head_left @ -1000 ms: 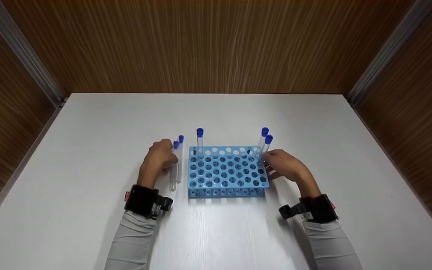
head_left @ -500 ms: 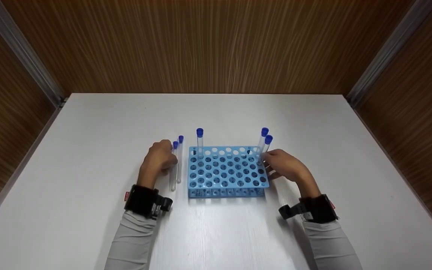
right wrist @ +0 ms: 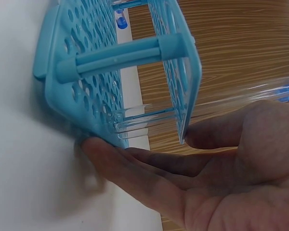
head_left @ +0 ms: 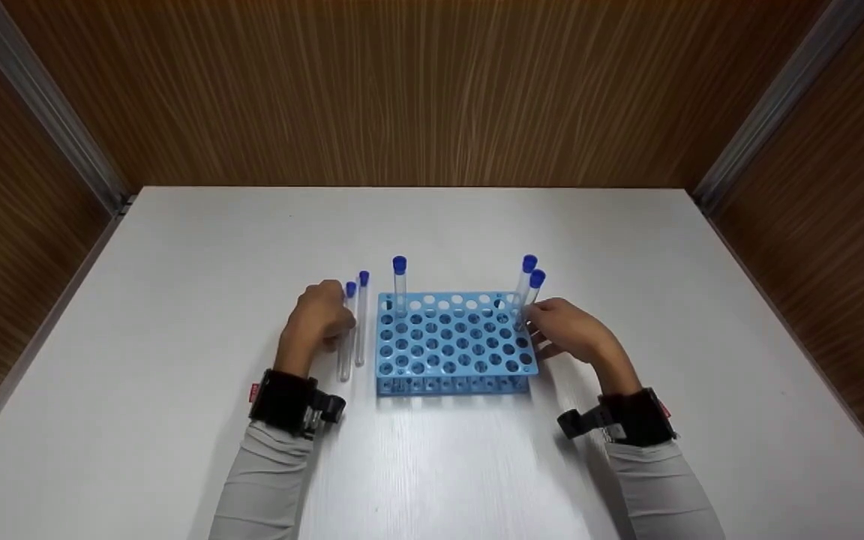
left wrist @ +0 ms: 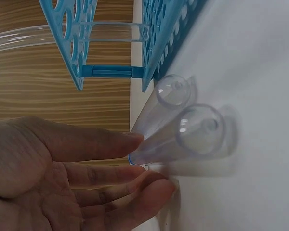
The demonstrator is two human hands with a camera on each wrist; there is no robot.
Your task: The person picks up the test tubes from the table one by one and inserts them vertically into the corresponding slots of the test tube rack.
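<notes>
On the table left of the rack, two clear test tubes with blue caps lie side by side. My left hand point(head_left: 319, 311) pinches the nearer test tube point(head_left: 345, 360) between thumb and fingers; its round bottom point(left wrist: 200, 129) faces the left wrist camera. The second test tube point(head_left: 361, 330) lies just to its right. My right hand point(head_left: 571, 328) rests at the right end of the blue test tube rack point(head_left: 456, 373). In the right wrist view, the thumb point(right wrist: 214, 131) is at the upper plate's edge, while nearly straight fingers point(right wrist: 130, 178) reach along the base.
One capped test tube point(head_left: 400, 283) stands upright at the rack's back left. At its right end, two more tubes stand close together, a back one point(head_left: 525, 276) and a front one point(head_left: 534, 289) beside my right thumb. A wood-grain panel point(head_left: 432, 90) rises behind the white table point(head_left: 432, 232).
The two lying tubes have drifted slightly apart: the pinched one a little left, the other a little right. Both hands and the rack hold their places.
</notes>
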